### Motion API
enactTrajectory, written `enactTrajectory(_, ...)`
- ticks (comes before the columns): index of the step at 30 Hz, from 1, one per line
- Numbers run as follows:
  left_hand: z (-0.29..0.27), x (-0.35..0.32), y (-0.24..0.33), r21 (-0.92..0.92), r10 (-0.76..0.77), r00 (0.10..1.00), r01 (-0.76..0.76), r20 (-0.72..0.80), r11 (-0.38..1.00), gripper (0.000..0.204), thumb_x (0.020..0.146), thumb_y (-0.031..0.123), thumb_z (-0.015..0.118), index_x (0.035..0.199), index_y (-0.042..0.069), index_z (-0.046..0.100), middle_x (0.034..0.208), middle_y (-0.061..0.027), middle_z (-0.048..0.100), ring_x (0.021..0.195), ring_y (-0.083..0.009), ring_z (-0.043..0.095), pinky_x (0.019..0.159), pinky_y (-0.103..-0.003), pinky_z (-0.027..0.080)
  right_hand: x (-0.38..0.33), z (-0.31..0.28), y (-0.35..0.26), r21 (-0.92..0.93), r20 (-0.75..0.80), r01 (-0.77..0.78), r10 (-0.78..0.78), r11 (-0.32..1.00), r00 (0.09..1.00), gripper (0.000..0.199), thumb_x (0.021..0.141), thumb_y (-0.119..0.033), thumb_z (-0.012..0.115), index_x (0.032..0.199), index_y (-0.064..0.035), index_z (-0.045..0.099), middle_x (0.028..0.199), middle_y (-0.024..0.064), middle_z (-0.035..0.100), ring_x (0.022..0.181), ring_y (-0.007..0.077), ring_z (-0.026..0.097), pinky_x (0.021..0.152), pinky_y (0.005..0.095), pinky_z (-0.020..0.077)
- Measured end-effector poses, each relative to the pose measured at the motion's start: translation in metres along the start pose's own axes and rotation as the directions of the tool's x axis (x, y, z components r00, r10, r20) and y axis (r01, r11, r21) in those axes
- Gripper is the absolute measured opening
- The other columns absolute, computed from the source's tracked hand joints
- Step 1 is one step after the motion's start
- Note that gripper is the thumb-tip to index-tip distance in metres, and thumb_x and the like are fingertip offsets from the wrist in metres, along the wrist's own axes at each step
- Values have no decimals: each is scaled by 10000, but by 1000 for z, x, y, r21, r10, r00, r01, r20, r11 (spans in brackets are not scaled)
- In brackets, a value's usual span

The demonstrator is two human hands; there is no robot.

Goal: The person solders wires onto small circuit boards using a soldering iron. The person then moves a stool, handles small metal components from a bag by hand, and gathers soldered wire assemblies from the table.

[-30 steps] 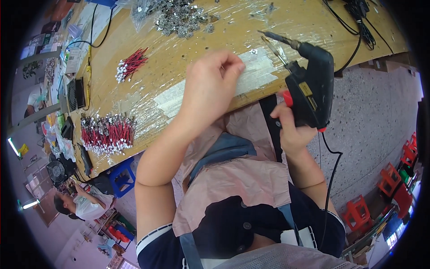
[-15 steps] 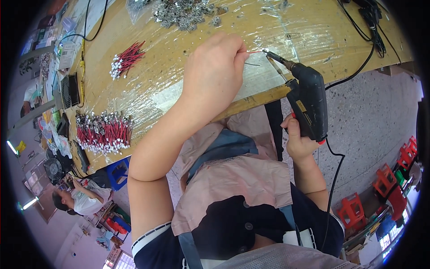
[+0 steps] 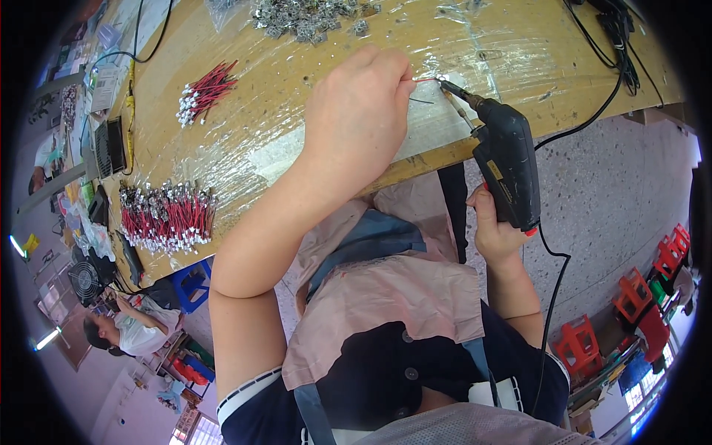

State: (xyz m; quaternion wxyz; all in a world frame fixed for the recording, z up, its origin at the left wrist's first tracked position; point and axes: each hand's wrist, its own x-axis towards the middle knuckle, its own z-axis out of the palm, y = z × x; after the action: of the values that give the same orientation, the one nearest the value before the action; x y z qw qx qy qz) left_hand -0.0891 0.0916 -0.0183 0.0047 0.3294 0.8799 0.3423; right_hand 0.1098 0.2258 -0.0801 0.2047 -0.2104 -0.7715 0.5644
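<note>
My left hand (image 3: 360,111) is closed in a pinch over the table's near edge, with a thin red wire (image 3: 423,79) coming out of its fingertips. A short dark wire (image 3: 421,101) sticks out just below it. In my right hand (image 3: 495,233) is a black soldering gun (image 3: 512,159), gripped by its handle. The gun's tip meets the red wire's end at a small metal part (image 3: 440,79), too small to make out well. Beneath them lies a pale strip (image 3: 437,126) on the table.
Metal parts (image 3: 304,18) are heaped at the far side of the wooden table (image 3: 274,89). To the left lie a small bunch (image 3: 204,95) and a larger pile (image 3: 167,219) of red wires with white connectors. Black cables (image 3: 615,44) run at the right. Another person (image 3: 141,326) sits at far left.
The view has shifted slightly. Both hands hold nearly the same pose, with the soldering tip still at the wire's end.
</note>
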Motion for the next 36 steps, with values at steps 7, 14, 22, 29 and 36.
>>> enactTrajectory(7, 0, 1, -1, 12, 9, 1000, -9, -4, 1000, 83, 768, 61, 654, 771, 9, 589, 737, -138, 582, 676, -316, 577, 610, -383, 451, 8, -2, -15, 75, 60, 46, -50, 996, 997, 204, 873, -94, 596, 1010, 49, 552, 739, 95, 607, 648, 170, 582, 612, 284, 463)
enactTrajectory(14, 1, 1, 3, 38, -12, 1000, 11, 4, 999, 81, 775, 75, 646, 771, 17, 590, 751, -134, 585, 700, -320, 582, 622, -393, 459, 5, -2, -13, 114, 5, 34, -35, 993, 999, 317, 911, -129, 550, 1133, 83, 473, 720, 96, 597, 602, 152, 561, 575, 266, 454)
enactTrajectory(22, 0, -7, 0, 66, 41, 996, -35, -81, 997, 72, 782, 83, 629, 761, 24, 594, 753, -135, 590, 690, -314, 592, 602, -394, 472, 5, 1, -20, 232, -105, 125, -103, 965, 989, 248, 903, -65, 544, 1108, 54, 474, 702, 83, 590, 609, 149, 560, 575, 266, 459)
enactTrajectory(29, -54, -74, 4, -104, -139, 985, 128, -105, 986, 62, 771, 36, 653, 765, 17, 594, 735, -103, 592, 687, -247, 580, 618, -326, 458, -1, 1, -7, 212, -144, 199, -171, 957, 975, 335, 922, -123, 524, 1171, 99, 497, 1101, 200, 610, 604, 157, 571, 563, 274, 472)
enactTrajectory(36, -113, -175, -48, 232, -305, 835, 443, -457, 866, 82, 748, 56, 682, 743, 62, 600, 742, -63, 571, 741, -253, 519, 693, -368, 390, 1, -4, 0, 212, -68, 172, -161, 962, 985, 349, 917, -107, 531, 1199, 94, 487, 1117, 193, 609, 607, 156, 566, 585, 271, 468)
